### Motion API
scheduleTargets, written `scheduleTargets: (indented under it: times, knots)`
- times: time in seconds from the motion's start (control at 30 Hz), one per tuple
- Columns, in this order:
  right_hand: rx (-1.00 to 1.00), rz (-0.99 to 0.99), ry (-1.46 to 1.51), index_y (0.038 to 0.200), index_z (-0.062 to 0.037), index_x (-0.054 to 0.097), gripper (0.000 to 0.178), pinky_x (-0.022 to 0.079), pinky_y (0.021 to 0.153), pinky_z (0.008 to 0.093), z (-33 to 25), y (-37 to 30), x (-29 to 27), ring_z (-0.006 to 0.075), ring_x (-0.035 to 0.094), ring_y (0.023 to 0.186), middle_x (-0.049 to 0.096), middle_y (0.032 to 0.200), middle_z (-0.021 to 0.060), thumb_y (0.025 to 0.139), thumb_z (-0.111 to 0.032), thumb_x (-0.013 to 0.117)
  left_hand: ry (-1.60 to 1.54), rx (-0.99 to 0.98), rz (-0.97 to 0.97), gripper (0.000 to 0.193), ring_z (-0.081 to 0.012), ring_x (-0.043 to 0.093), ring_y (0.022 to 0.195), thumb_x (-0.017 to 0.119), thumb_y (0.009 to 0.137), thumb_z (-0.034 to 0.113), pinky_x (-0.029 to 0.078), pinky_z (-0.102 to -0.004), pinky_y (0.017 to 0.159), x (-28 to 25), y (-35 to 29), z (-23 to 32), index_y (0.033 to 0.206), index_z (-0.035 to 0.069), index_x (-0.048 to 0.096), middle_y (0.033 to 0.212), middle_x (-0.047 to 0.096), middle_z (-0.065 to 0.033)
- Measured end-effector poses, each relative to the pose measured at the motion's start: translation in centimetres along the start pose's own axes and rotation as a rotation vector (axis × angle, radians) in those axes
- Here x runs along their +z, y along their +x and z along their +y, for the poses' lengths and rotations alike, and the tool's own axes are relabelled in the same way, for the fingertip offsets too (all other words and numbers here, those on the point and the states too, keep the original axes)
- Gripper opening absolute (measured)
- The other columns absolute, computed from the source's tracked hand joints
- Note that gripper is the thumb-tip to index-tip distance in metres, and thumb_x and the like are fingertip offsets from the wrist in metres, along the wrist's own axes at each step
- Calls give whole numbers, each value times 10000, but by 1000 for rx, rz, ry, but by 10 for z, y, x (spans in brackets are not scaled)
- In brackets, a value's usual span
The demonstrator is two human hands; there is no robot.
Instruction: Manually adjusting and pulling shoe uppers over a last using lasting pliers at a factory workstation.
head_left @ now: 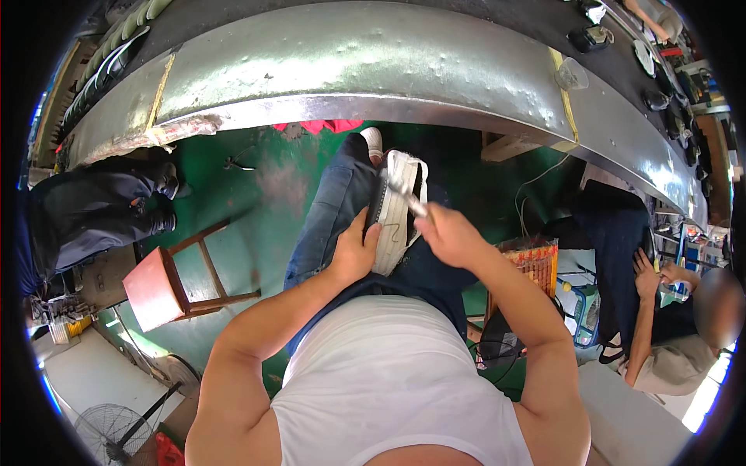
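Across my lap lies a long white shoe-shaped piece (394, 225) with a dark, toothed-looking left edge and a white strap (424, 180) looping off its far end. A thin dark curved line shows on its surface. My left hand (356, 250) grips the piece by its near left side, thumb along the edge. In my closed right hand (449, 233) is a short tool (417, 206) with a pale handle and a metal end. That metal end points forward and left, over the white piece; whether it touches, I cannot tell.
Ahead runs a metal-edged bench (350, 66) with a dark belt; black shoes (590, 37) stand at its right. A stool (158, 289) is at my left, a woven basket (532, 264) at my right. Co-workers sit on both sides. A fan (116, 435) stands lower left.
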State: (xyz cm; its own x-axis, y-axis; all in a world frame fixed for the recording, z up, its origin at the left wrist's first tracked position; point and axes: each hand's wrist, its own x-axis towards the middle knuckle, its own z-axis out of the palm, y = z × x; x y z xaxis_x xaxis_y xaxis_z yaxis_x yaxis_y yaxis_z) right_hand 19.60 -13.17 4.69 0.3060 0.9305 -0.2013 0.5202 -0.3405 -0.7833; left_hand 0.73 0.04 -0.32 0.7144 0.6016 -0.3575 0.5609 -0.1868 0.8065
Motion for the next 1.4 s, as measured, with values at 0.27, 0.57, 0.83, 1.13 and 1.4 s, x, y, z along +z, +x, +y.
scheduleTargets:
  times: [0.27, 0.57, 0.83, 1.13, 1.4]
  knots:
    - [104, -104, -133, 1006, 35, 594, 412, 505, 760, 504, 4, -21, 13, 445, 640, 879, 664, 927, 256, 996, -367, 502, 144, 38, -311, 1034, -463, 600, 1125, 740, 817, 241, 465, -412, 996, -18, 1, 13, 1541, 26, 34, 1177, 604, -352]
    - [160, 306, 530, 1087, 40, 583, 333, 507, 678, 290, 43, -57, 27, 140, 636, 719, 661, 855, 88, 1031, -271, 479, -212, 561, 104, 671, -234, 695, 1001, 813, 722, 31, 544, -331, 881, -91, 15, 112, 1289, 25, 456, 1067, 695, -175]
    - [325, 182, 458, 1054, -6, 602, 219, 497, 671, 308, 39, -66, 12, 151, 621, 708, 635, 775, 63, 957, -202, 588, -61, 33, -123, 613, -277, 664, 981, 621, 933, 484, 503, -386, 863, -11, 114, 75, 1187, -74, 603, 1097, 682, -215]
    - [4, -104, 137, 1028, 34, 587, 267, 498, 772, 446, 7, -49, -15, 388, 646, 868, 657, 892, 221, 899, -196, 627, -723, -240, -193, 594, -191, 552, 1184, 343, 1066, 453, 431, -313, 1017, 17, 62, 6, 1376, -28, 502, 1303, 592, -144]
    - [340, -692, -227, 970, 32, 603, 292, 516, 734, 455, -46, 18, -63, 387, 656, 797, 653, 815, 226, 954, -256, 564, -402, -121, -35, 592, -247, 466, 1303, 297, 1077, 429, 336, -316, 1100, 18, 37, 13, 1423, -31, 431, 1387, 523, -171]
